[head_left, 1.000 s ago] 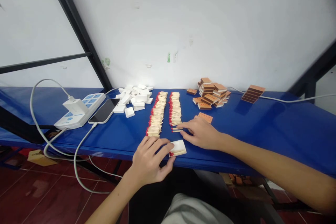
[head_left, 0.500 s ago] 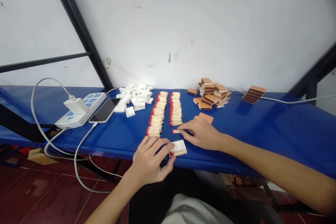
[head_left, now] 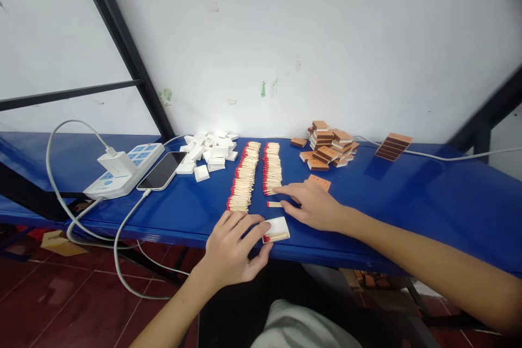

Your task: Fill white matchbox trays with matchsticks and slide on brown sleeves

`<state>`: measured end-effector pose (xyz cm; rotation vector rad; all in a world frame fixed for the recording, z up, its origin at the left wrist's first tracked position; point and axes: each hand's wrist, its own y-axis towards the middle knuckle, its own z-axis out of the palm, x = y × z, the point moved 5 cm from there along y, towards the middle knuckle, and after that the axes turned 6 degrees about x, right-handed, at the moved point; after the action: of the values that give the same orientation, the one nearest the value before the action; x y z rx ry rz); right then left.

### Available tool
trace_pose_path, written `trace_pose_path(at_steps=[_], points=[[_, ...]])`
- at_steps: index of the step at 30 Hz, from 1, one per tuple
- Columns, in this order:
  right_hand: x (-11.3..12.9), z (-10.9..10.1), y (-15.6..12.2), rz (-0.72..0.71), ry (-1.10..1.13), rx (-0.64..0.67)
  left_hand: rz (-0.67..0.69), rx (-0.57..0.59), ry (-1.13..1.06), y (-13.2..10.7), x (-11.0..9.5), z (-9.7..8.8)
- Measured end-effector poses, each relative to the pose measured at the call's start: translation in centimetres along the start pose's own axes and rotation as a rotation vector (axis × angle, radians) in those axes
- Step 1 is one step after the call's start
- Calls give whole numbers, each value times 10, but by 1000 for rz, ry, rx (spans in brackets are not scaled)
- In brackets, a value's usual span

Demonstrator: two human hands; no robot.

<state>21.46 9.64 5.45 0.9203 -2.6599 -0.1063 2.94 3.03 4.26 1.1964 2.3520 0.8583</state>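
My left hand (head_left: 238, 247) grips a white matchbox tray (head_left: 280, 224) at the table's front edge, thumb and fingers on its left end. A few red-tipped matches (head_left: 277, 237) lie along the tray's near side. My right hand (head_left: 312, 205) has its index finger stretched onto the near end of the right row of matches (head_left: 272, 168), its thumb apart and lower. Between finger and thumb, a few loose matches (head_left: 274, 204) rest on the table. A longer row of matches (head_left: 244, 176) runs parallel on the left. One flat orange piece (head_left: 320, 182) lies just behind my right hand.
White trays (head_left: 210, 152) are heaped at the back left, orange-brown matchboxes (head_left: 330, 144) at the back right. A phone (head_left: 162, 170) and a power strip (head_left: 122, 171) with white cables lie left on the blue table (head_left: 408, 201). A brown striped card (head_left: 393, 146) stands far right.
My right index finger has moved from the small loose group of matches up to the end of the right row. My left hand stays on the tray.
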Motion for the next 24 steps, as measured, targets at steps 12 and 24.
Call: trace_pose_path(at_steps=[12, 24], points=[[5, -1, 1, -41, 16, -3, 6, -10, 5, 1, -1, -1], [8, -3, 0, -69, -3, -2, 5, 2, 10, 1, -2, -2]])
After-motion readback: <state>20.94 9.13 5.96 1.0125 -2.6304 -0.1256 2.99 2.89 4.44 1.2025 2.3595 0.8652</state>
